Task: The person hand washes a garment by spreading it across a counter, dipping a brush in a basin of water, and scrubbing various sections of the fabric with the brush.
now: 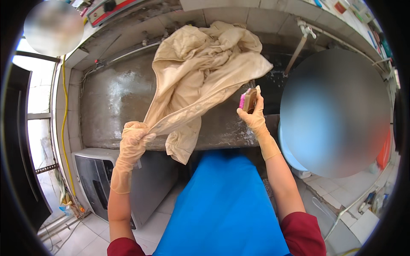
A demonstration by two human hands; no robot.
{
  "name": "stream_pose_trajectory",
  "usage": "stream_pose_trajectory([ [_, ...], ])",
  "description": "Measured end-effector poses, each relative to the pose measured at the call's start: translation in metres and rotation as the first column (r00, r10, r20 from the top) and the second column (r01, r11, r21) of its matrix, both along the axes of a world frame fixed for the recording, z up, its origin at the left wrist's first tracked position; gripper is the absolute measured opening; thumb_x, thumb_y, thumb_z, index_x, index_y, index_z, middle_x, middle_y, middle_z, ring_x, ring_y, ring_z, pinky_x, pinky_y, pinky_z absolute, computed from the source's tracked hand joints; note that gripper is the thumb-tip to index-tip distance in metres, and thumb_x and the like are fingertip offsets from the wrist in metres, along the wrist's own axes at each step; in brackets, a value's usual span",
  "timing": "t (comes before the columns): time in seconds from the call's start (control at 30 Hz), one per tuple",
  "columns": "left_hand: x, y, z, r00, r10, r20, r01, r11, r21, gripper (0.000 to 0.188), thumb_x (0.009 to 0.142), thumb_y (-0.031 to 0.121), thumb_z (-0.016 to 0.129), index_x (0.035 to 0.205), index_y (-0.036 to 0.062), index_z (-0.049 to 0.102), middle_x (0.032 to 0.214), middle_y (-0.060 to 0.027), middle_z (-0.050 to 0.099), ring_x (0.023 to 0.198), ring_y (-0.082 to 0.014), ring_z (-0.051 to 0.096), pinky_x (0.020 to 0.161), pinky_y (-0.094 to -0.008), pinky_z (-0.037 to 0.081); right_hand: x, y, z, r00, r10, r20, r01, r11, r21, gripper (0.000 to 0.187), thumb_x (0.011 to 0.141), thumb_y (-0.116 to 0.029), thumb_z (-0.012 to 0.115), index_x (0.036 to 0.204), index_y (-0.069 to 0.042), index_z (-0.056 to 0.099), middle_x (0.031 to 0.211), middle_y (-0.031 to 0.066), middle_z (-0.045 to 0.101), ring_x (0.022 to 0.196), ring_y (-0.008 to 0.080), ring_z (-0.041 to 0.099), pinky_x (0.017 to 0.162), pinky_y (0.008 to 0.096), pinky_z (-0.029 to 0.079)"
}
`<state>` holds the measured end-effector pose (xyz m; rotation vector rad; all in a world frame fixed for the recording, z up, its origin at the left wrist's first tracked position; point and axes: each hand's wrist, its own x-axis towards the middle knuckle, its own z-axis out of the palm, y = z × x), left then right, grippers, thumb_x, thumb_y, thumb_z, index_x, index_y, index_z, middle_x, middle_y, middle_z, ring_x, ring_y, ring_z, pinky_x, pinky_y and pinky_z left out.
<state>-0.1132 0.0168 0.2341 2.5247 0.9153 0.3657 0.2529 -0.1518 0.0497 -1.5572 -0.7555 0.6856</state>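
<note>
Left hand (135,139): fingers clamped on beige garment (200,81) edge; garment bunched over counter (113,98), part past its front edge. Right hand (255,118): fingers gripping brush (252,100), apart from garment. Judged unfinished; share done unclear.

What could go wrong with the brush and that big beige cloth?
Part of the beige cloth hangs past the front edge of the grey counter, so it might slide if the left hand let go. The brush is raised in the right hand, so it might drop if held too loosely.
</note>
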Motion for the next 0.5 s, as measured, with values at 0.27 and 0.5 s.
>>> stream_pose_trajectory([
  [0.27, -0.033, 0.042, 0.056, 0.869, 0.457, 0.189, -0.160, 0.621, -0.767, 0.025, 0.104, 0.023, 0.064, 0.118, 0.0020, 0.065, 0.101, -0.0037, 0.072, 0.074, -0.0131, 0.067, 0.064, -0.0216, 0.055, 0.009, 0.063, 0.050, 0.906, 0.370, 0.204, -0.286, 0.893, -0.348, 0.088, 0.070, -0.026, 0.084, 0.143, -0.011, 0.037, 0.129, 0.0228, 0.059, 0.118, 0.0367, 0.059, 0.102, 0.0430, 0.047],
  [0.5, -0.113, 0.182, 0.109, 0.674, 0.568, 0.473, -0.443, 0.823, -0.356, 0.038, 0.107, 0.036, 0.055, 0.117, 0.0003, 0.064, 0.108, -0.0081, 0.068, 0.099, -0.0178, 0.067, 0.093, -0.0340, 0.058, -0.081, 0.089, 0.207, 0.707, 0.541, 0.455, -0.552, 0.825, -0.123, 0.086, 0.072, -0.024, 0.084, 0.143, -0.006, 0.038, 0.123, 0.0208, 0.058, 0.116, 0.0330, 0.059, 0.101, 0.0422, 0.047],
])
